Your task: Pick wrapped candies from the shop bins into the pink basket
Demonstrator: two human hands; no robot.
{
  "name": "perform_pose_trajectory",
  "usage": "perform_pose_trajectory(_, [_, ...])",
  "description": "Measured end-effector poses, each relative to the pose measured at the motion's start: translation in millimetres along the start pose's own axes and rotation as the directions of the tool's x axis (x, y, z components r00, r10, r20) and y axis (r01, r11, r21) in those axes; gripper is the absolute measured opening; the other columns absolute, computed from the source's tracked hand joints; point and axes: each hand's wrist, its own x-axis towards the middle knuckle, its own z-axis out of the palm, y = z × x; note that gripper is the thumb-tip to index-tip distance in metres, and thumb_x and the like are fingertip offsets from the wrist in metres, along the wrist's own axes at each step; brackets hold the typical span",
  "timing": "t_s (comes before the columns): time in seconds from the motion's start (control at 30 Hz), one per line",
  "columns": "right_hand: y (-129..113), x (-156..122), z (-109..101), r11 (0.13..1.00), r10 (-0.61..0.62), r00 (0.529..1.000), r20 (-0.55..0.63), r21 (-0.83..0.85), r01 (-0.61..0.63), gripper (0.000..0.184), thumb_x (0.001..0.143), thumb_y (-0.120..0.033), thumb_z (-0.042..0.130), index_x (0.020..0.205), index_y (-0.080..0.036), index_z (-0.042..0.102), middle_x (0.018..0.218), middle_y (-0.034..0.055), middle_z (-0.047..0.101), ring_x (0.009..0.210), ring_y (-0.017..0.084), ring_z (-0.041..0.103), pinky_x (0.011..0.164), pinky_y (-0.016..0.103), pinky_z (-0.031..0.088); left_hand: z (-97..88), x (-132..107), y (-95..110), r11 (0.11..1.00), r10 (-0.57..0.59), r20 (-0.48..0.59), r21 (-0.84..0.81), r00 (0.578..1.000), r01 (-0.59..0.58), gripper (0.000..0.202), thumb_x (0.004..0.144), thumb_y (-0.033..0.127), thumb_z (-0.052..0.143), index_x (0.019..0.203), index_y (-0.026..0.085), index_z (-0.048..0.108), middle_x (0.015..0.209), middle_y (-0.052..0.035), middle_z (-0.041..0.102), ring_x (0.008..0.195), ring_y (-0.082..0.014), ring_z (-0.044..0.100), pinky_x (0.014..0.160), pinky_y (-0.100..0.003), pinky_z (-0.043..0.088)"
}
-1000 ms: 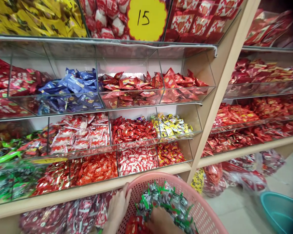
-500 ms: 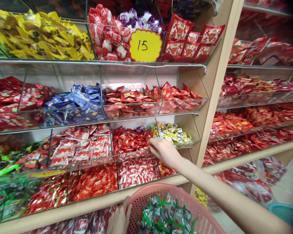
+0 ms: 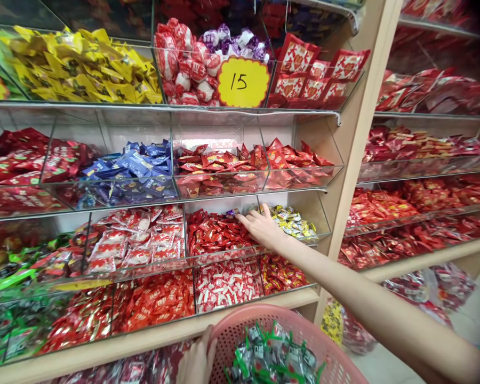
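Observation:
My right hand (image 3: 261, 226) reaches into a clear bin of small red-wrapped candies (image 3: 212, 234), its fingers stretched flat over the pile's right edge beside a bin of yellow-and-white candies (image 3: 294, 221). Nothing shows in its grip. My left hand (image 3: 198, 360) holds the rim of a pink plastic basket (image 3: 332, 346) at the bottom of the view. The basket holds several green-and-silver wrapped candies (image 3: 270, 360).
Clear acrylic bins on wooden shelves hold blue packets (image 3: 132, 165), red packets (image 3: 240, 160), yellow packets (image 3: 84, 64) and more. A yellow price tag reading 15 (image 3: 243, 81) hangs on the upper row. A wooden upright (image 3: 358, 144) divides this shelf from another on the right.
My right hand left the basket, rose to the red candy bin and now lies further into it. The view tilted up slightly. My left hand stayed on the basket rim.

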Motion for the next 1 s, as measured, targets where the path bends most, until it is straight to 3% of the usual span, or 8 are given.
perform_pose_trajectory(0.33, [-1.9, 0.4, 8.2, 0.998, -0.008, 1.000, -0.018, 0.065, 0.010, 0.049, 0.086, -0.009, 0.038, 0.135, -0.015, 0.037, 0.093, 0.0091, 0.067, 0.101, 0.022, 0.051, 0.108, 0.057, 0.000, -2.9, -0.3, 1.0, 1.000, 0.004, 0.005, -0.002, 1.000, -0.004, 0.047, 0.092, 0.037, 0.027, 0.136, 0.025, 0.037, 0.107, -0.0094, 0.068, 0.101, -0.0259, 0.062, 0.084, -0.038, 0.047])
perform_pose_trajectory(0.53, [-0.1, 0.9, 3.5, 0.993, -0.061, 0.998, 0.024, 0.100, 0.059, 0.048, 0.088, -0.011, 0.038, 0.136, -0.012, 0.035, 0.100, 0.0117, 0.067, 0.107, 0.022, 0.050, 0.108, 0.054, 0.004, 1.1, 1.1, -0.2, 0.999, 0.026, -0.050, 0.020, 0.998, -0.025, 0.046, 0.091, 0.036, 0.028, 0.135, 0.024, 0.039, 0.107, -0.0095, 0.068, 0.101, -0.0258, 0.062, 0.083, -0.037, 0.048])
perform_pose_trajectory(0.73, [0.9, -0.9, 4.7, 0.994, -0.056, 0.998, 0.006, 0.099, 0.055, 0.043, 0.087, -0.012, 0.042, 0.130, -0.015, 0.042, 0.096, 0.0086, 0.066, 0.098, 0.022, 0.051, 0.106, 0.055, 0.005, -1.9, -0.7, 1.6, 1.000, 0.013, -0.033, 0.017, 0.999, -0.012, 0.048, 0.092, 0.037, 0.026, 0.137, 0.024, 0.036, 0.100, -0.0101, 0.070, 0.092, -0.0256, 0.065, 0.077, -0.037, 0.049])
perform_pose_trajectory(0.83, [2.2, -5.3, -3.2, 0.995, -0.042, 0.999, -0.014, 0.092, 0.043, 0.041, 0.086, -0.018, 0.047, 0.127, -0.016, 0.044, 0.094, 0.0079, 0.065, 0.097, 0.023, 0.050, 0.105, 0.055, 0.006, -5.6, -3.4, 3.6, 0.999, 0.005, -0.029, 0.032, 1.000, -0.004, 0.047, 0.092, 0.037, 0.025, 0.136, 0.025, 0.037, 0.100, -0.0108, 0.069, 0.092, -0.0252, 0.065, 0.076, -0.036, 0.048])
perform_pose_trajectory(1.0, [-8.1, -29.0, -39.4, 0.977, 0.088, 0.987, -0.137, 0.204, -0.059, 0.038, 0.090, -0.023, 0.043, 0.128, -0.019, 0.041, 0.102, 0.0078, 0.062, 0.103, 0.023, 0.047, 0.104, 0.051, 0.007, -9.1, -5.9, 6.6, 0.999, 0.012, -0.032, 0.049, 0.999, -0.011, 0.049, 0.092, 0.039, 0.024, 0.136, 0.025, 0.037, 0.098, -0.0108, 0.070, 0.089, -0.0254, 0.065, 0.074, -0.035, 0.048])
